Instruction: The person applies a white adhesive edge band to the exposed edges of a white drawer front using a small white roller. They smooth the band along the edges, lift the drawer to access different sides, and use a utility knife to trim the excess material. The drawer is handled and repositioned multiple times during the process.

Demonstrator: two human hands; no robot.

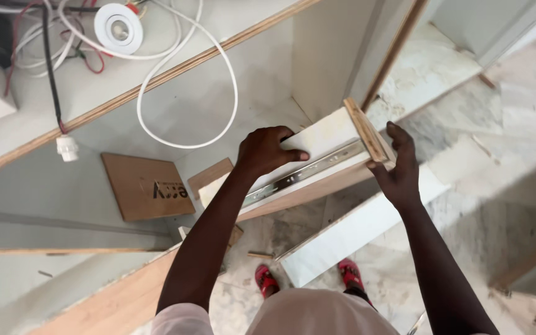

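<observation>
Two hands hold one drawer (317, 162): left hand (267, 151) grips its side above one rail (305, 172), right hand (398, 167) clasps its front end.

I saw one label only: dark print on a flat brown board (146, 185), which lay inside the cabinet, left of my left arm.
</observation>
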